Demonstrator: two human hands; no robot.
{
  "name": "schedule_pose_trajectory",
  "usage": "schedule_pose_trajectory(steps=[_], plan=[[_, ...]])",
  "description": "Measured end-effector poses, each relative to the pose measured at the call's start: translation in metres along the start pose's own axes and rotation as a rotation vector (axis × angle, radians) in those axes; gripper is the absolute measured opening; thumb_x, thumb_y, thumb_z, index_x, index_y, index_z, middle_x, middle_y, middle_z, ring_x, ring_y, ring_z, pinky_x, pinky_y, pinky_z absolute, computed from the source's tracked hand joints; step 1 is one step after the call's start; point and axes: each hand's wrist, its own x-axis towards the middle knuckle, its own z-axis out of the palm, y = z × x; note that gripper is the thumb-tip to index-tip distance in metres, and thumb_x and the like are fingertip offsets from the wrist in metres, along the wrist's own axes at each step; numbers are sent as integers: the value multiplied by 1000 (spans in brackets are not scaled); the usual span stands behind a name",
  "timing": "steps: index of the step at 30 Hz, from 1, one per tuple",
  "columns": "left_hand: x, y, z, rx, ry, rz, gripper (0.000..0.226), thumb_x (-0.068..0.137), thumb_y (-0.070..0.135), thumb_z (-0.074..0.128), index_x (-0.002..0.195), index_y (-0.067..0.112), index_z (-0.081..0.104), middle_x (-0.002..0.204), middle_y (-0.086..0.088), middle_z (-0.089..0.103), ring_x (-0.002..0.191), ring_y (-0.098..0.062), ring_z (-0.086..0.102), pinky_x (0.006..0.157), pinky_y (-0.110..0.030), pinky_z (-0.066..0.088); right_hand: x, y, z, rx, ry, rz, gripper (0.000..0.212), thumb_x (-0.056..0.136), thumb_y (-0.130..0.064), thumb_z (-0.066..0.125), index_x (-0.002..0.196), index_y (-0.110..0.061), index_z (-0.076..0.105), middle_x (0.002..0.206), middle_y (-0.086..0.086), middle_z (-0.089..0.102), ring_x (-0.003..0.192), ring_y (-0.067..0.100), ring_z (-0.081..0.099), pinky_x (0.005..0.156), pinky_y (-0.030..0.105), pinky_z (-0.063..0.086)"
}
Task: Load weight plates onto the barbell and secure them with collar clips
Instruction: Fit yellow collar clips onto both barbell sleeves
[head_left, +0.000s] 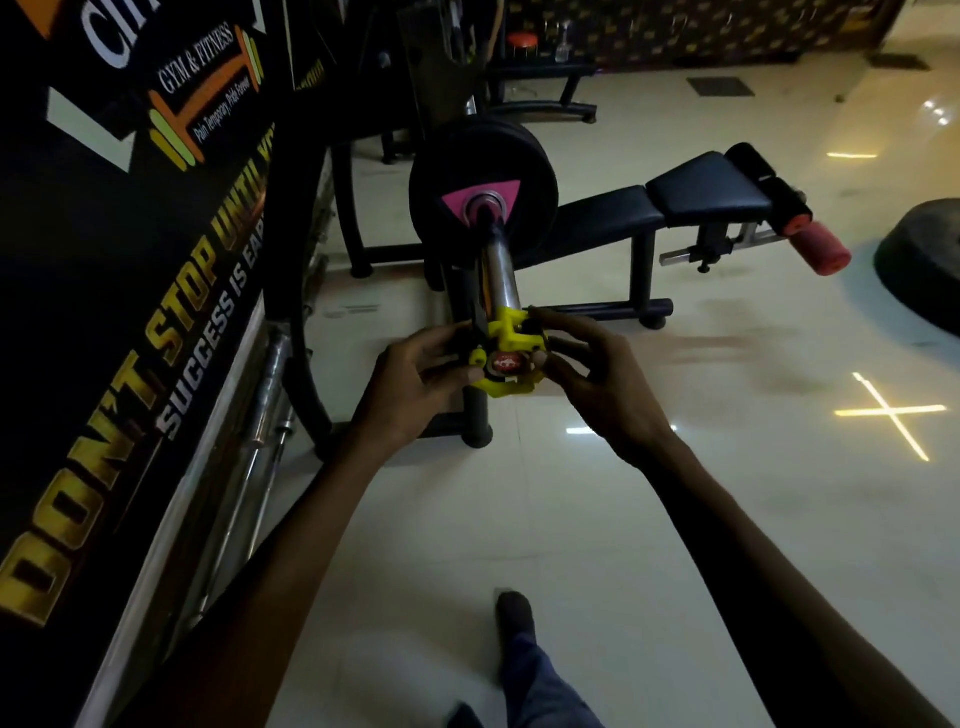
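Note:
A chrome barbell sleeve (500, 270) points toward me, with a black weight plate (535, 171) bearing a pink triangle seated far up it. At the sleeve's near end sits a yellow collar clip (511, 340), wrapped around the bar tip with a red end cap showing in its middle. My left hand (415, 384) grips the clip's left side, thumb and fingers on its lever. My right hand (597, 374) pinches the clip's right side. A gap of bare sleeve separates the clip from the plate.
A black bench (675, 202) with red foam rollers (821, 249) stands behind the bar. A large black plate (924, 260) lies on the tiled floor at right. A banner wall (130, 260) and spare bars (265, 405) run along the left. My foot (517, 616) is below.

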Motion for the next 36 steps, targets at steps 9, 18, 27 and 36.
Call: schedule_pose_trajectory(steps=[9, 18, 27, 36], plan=[[61, -4, -2, 118, 80, 58, 47, 92, 22, 77, 138, 22, 67, 129, 7, 72, 125, -4, 64, 97, -8, 48, 73, 10, -2, -332, 13, -144, 36, 98, -6, 66, 134, -10, 67, 142, 6, 59, 117, 11, 63, 88, 5, 51], [150, -11, 7, 204, 302, 83, 34, 88, 29, 82, 116, 10, 74, 115, -3, 74, 103, -3, 67, 78, -7, 54, 161, 29, 5, -346, 82, -217, 36, 97, -1, 64, 133, -5, 66, 134, 12, 64, 103, 15, 68, 84, 7, 54], [210, -29, 3, 246, 310, 90, 36, 93, 18, 76, 128, 13, 73, 123, -1, 74, 111, -3, 68, 95, -17, 56, 224, 51, 11, -308, 124, -290, 35, 103, -14, 61, 138, -8, 64, 137, 11, 58, 110, 21, 65, 84, 37, 63], [225, -32, -2, 254, 314, 80, 34, 89, 14, 79, 123, 11, 74, 116, 6, 73, 96, 15, 63, 88, -7, 53, 244, 53, 14, -537, 38, -327, 50, 101, -18, 62, 151, -19, 52, 141, 15, 48, 125, 30, 51, 92, 40, 56]])
